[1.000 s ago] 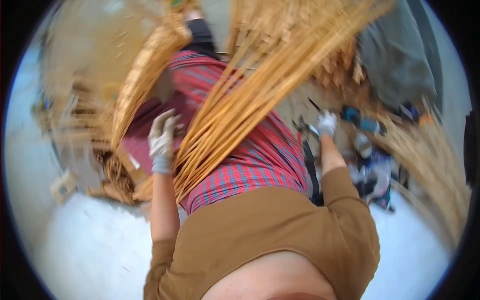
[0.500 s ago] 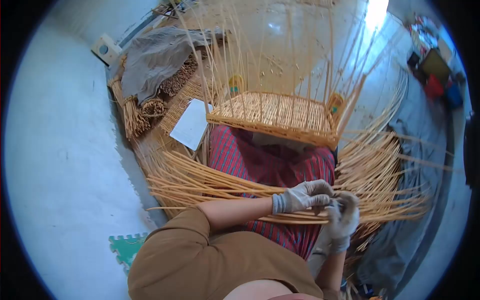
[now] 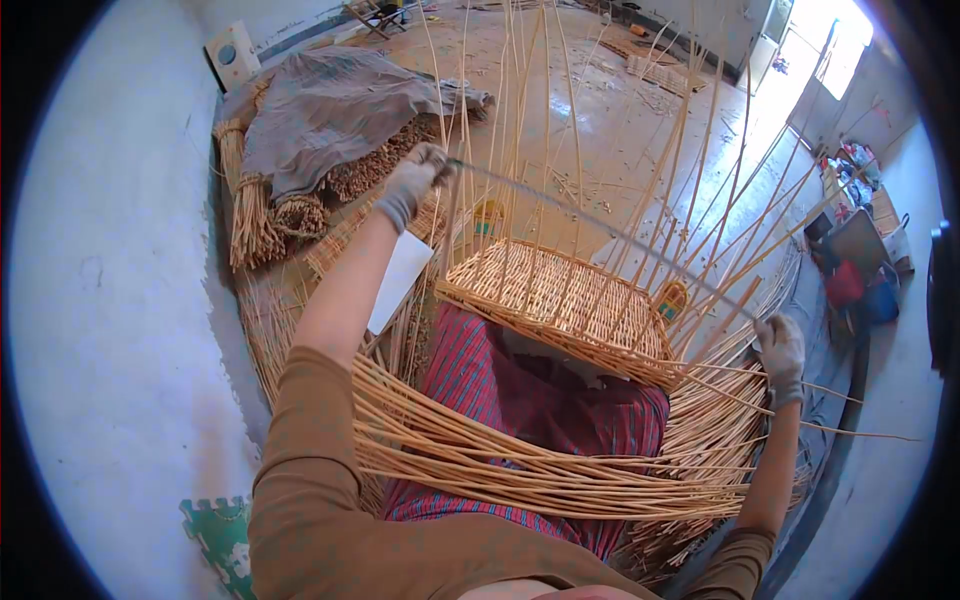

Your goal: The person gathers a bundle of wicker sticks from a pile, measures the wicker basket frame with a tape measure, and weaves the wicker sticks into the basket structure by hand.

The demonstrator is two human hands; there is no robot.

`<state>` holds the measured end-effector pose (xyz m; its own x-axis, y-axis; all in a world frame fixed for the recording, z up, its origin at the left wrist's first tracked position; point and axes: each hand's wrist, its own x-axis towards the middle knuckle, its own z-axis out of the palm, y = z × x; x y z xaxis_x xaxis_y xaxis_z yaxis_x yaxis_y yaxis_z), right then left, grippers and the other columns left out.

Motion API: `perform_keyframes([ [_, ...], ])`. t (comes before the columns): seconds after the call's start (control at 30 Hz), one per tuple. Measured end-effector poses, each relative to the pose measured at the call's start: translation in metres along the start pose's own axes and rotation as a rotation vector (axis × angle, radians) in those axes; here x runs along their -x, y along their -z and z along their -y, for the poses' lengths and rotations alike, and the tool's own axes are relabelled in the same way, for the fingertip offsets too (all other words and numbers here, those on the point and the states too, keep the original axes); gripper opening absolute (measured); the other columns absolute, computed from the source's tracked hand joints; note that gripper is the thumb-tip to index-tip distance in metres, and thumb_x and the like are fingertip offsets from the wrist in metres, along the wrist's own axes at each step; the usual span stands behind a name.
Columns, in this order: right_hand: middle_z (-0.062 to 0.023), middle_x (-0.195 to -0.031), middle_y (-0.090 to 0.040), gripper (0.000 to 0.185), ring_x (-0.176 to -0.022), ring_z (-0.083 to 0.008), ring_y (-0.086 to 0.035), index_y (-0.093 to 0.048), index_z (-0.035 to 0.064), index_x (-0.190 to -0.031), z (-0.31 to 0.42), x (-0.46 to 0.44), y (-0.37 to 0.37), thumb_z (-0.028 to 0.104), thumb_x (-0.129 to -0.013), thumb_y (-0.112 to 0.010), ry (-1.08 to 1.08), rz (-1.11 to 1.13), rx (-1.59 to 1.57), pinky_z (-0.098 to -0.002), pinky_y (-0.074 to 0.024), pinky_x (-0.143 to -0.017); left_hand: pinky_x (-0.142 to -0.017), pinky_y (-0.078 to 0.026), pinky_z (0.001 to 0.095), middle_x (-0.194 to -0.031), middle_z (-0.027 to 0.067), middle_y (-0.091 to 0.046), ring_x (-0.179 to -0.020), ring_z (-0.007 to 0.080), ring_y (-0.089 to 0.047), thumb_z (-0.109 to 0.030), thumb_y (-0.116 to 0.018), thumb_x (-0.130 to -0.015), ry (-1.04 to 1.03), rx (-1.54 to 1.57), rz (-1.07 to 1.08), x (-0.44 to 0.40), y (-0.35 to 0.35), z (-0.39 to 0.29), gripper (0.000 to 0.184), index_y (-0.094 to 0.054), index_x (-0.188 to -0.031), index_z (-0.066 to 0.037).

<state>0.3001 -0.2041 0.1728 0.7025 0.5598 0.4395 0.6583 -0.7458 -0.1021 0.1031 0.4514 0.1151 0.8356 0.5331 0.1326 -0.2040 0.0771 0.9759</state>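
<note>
A thin grey strip (image 3: 600,225), like a tape or cord, is pulled straight between my gloved hands. My left hand (image 3: 414,183) grips its end at the basket's far left corner, and my right hand (image 3: 782,352) closes on the other end, lower at the right. Beneath the strip sits a woven wicker basket base (image 3: 560,300), tilted, with tall stakes (image 3: 572,100) rising from its edges. Long peeled rods (image 3: 520,470) lie across my lap over a red and blue striped cloth (image 3: 465,365).
A white board (image 3: 400,285) lies left of the basket. Bundled rods (image 3: 250,225) and a grey cloth (image 3: 330,110) are further left, near the wall. More rods (image 3: 720,425) spread at the right. Bags (image 3: 860,285) and other items stand at the far right.
My hands were close together over the rods at my lap. Now they are wide apart and raised around the basket, with the grey strip stretched between them. The view has tilted upward.
</note>
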Motion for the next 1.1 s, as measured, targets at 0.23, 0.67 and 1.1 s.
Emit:
perform_keyframes([
  [0.23, -0.0183, -0.084, -0.065, 0.025, -0.083, -0.0358, -0.063, -0.066, 0.0020, -0.091, 0.018, -0.055, -0.024, 0.027, -0.087, -0.064, -0.048, 0.059, -0.187, -0.0429, -0.0481, -0.073, -0.070, -0.058, 0.0343, -0.097, 0.0043, -0.064, -0.080, 0.0187, -0.066, -0.008, -0.054, -0.097, -0.011, 0.210, -0.117, -0.060, -0.016, 0.020, 0.015, -0.056, -0.108, -0.018],
  [0.67, -0.0084, -0.105, -0.073, 0.033, -0.095, -0.0160, -0.068, -0.065, 0.0174, -0.125, -0.005, -0.063, -0.034, 0.016, -0.093, -0.060, -0.401, 0.160, -0.418, -0.0274, -0.0511, -0.085, -0.063, -0.061, 0.0314, -0.094, 0.0084, -0.071, -0.076, 0.0171, -0.067, -0.013, -0.066, -0.091, -0.005, -0.111, -0.115, -0.043, 0.006, 0.001, 0.023, -0.070, -0.111, -0.003],
  [1.1, -0.0142, -0.120, -0.067, 0.070, -0.111, -0.0196, -0.064, -0.052, 0.0198, -0.140, -0.001, -0.090, -0.036, -0.014, -0.080, -0.041, 0.036, 0.390, -0.276, -0.0330, -0.0507, -0.090, -0.063, -0.054, 0.0221, -0.091, -0.0005, -0.071, -0.074, 0.0081, -0.062, -0.018, -0.064, -0.094, 0.011, -0.482, -0.158, -0.033, 0.014, -0.011, 0.023, -0.072, -0.115, -0.010],
])
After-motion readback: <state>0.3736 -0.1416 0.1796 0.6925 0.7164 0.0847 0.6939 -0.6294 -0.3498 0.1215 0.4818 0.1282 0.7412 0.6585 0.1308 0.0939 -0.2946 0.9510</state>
